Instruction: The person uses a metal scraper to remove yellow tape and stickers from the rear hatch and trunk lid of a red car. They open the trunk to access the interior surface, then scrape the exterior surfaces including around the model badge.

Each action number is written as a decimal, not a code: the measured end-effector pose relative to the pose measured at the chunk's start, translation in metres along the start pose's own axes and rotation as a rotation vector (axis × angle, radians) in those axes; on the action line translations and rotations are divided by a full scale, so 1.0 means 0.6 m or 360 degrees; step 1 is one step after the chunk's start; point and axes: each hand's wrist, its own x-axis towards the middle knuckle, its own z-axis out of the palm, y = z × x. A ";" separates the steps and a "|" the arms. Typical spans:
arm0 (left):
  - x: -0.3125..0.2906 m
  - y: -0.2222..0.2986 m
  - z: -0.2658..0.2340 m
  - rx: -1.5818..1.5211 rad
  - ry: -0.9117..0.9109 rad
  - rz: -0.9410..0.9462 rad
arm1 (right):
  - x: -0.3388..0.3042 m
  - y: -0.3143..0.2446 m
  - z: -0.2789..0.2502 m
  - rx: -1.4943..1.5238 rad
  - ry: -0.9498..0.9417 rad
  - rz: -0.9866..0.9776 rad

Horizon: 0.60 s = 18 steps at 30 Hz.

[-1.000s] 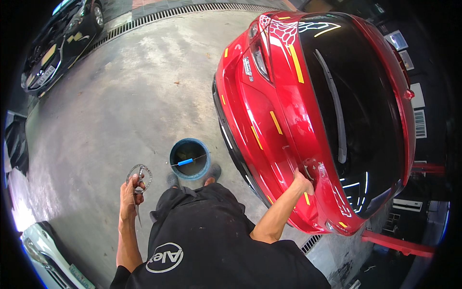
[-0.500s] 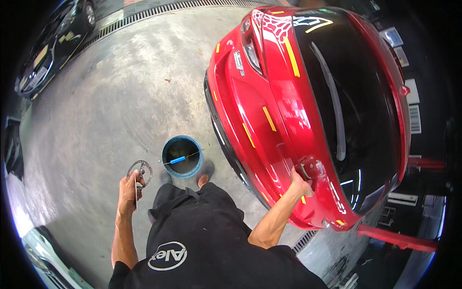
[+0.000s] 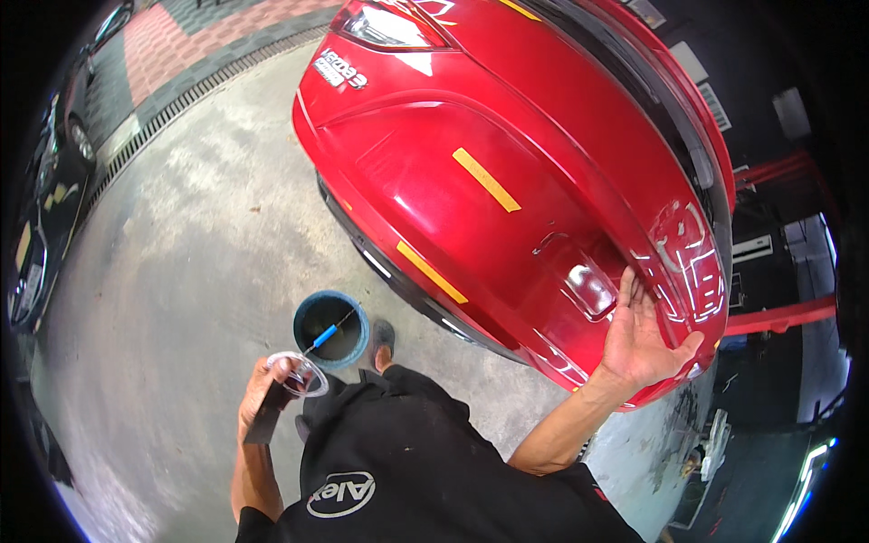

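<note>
My left hand [image 3: 257, 391] is closed around a ring-shaped chrome car emblem [image 3: 314, 384], with a dark flat piece [image 3: 264, 414] beneath my fingers that I cannot identify. My right hand [image 3: 636, 346] lies with spread fingers, palm turned up, against the rear of a red car [image 3: 543, 226]. Its fingertips reach the recess of the tailgate, beside a shiny patch with an outlined mark [image 3: 590, 288]. Strips of yellow tape [image 3: 487, 179] are stuck on the red paint.
A blue bucket [image 3: 366, 319] stands on the concrete floor by my feet, a blue-handled tool [image 3: 324, 337] lying across it. A dark car [image 3: 41, 226] is parked at the left. A drain grate [image 3: 172, 113] crosses the floor behind. Red metal arms [image 3: 778, 317] are at the right.
The view has come closer to the red car. My right hand has opened out from a curled grip at the tailgate. My left hand's emblem has tilted and now lies nearer the bucket.
</note>
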 end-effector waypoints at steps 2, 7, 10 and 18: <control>0.005 0.048 0.036 -0.0019 -0.0206 -0.0054 | -0.006 -0.018 0.014 -0.0119 -0.0271 -0.0070; 0.051 0.121 0.134 0.0199 -0.0868 -0.0148 | -0.005 -0.068 0.070 -0.0349 -0.0565 -0.0215; 0.069 0.137 0.197 0.0461 -0.0896 -0.0029 | -0.002 -0.092 0.139 -0.0263 -0.0599 -0.0181; 0.165 0.030 0.173 0.0203 -0.0522 -0.0336 | -0.127 -0.179 0.139 -0.3254 -0.0988 -0.1382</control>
